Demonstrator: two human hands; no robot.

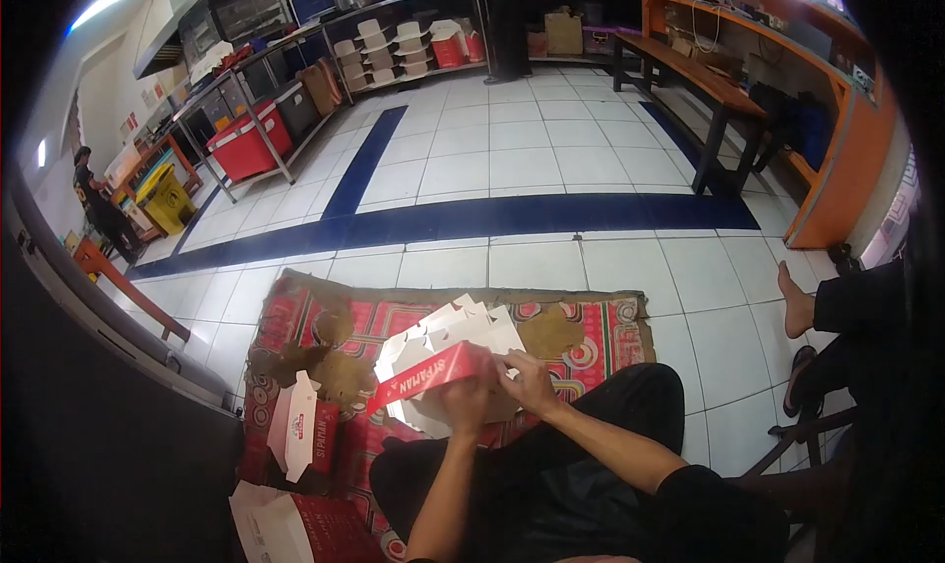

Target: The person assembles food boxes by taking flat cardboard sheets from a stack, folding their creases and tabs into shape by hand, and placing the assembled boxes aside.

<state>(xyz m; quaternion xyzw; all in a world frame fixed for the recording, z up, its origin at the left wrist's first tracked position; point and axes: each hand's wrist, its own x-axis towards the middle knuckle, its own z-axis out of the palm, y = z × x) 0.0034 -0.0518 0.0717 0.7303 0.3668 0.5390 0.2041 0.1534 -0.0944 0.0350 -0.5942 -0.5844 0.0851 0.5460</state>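
the red carton [429,373] lay against the blurred, curled left hand [466,406], whose grip was unclear, while the right hand [533,382] pinched its end, presumably for steadiness, over flat blanks [455,325] just beyond both.

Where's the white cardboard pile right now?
In the head view, the white cardboard pile lies on the red patterned mat, mostly left of the right hand and partly hidden by the red carton.
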